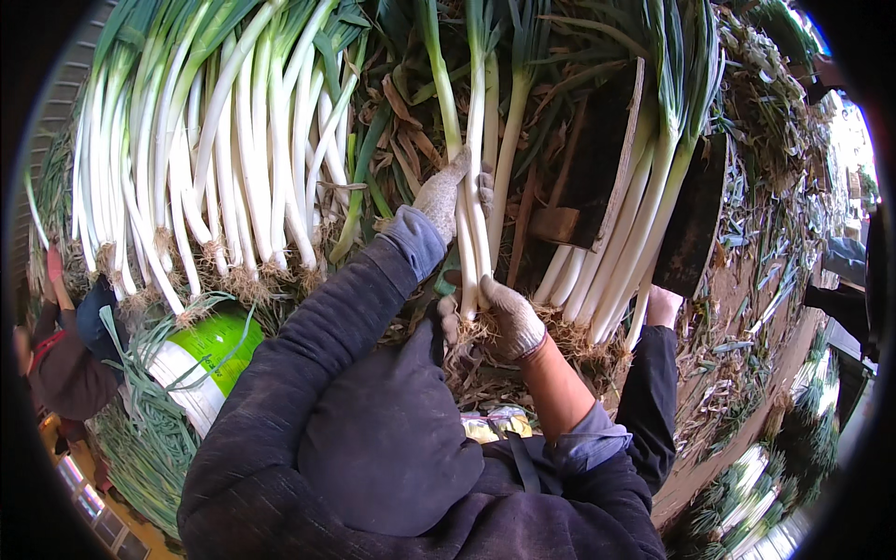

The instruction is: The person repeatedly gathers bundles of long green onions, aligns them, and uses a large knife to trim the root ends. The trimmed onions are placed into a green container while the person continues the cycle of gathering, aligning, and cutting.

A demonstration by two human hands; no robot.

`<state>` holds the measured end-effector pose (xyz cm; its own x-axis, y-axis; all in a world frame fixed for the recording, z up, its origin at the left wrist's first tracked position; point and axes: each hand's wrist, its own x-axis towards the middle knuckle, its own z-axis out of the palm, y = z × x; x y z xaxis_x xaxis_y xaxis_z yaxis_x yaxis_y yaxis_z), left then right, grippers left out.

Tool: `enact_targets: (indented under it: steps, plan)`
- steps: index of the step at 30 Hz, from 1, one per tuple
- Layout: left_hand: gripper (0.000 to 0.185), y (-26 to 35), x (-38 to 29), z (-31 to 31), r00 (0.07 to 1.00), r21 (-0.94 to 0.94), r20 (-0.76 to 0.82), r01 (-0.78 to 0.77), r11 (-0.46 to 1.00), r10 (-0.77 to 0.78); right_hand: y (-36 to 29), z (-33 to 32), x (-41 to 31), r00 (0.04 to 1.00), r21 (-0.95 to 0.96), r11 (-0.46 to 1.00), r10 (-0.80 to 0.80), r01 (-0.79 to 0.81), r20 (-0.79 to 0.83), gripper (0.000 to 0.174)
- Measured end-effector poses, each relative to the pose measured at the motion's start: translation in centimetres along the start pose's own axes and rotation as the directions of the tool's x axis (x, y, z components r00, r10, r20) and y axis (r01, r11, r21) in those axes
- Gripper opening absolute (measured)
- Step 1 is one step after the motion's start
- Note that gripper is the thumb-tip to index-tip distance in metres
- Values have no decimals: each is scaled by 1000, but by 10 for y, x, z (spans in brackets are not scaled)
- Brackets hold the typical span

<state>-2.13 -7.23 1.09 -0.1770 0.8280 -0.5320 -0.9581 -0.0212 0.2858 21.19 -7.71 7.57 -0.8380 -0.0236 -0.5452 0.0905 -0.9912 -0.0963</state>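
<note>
My left hand (442,192), in a pale knitted glove, is closed round the white stems of a few leeks (477,231) in the middle. Lower down, my right hand (513,318), gloved too, grips the root end of the same leeks, its thumb against the stems. Their green leaves point away from me and their hairy roots hang between my arms. More leeks (514,133) lie just beyond, partly hidden behind the held ones. A wide row of leeks (262,154) lies to the left, roots towards me.
Right of my hands, leeks (633,238) lie between dark boards (609,154) near a wooden block (554,224); another person's hand (663,306) is beside them. A green-and-white sack (217,350) lies lower left, near another person (73,371). Leaf scraps cover the ground (756,294) at right.
</note>
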Motion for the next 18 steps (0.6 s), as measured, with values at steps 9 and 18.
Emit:
enact_targets:
  steps: [9, 18]
  plan:
    - [51, -23, -7, 24, 990, 114, -142, -8, 993, 24, 22, -6, 14, 701, -687, 709, -572, 161, -426, 46]
    - [65, -49, -27, 33, 968, 276, -246, 12, 961, 58, 31, 34, -21, 635, -926, -80, -749, -370, -189, 92]
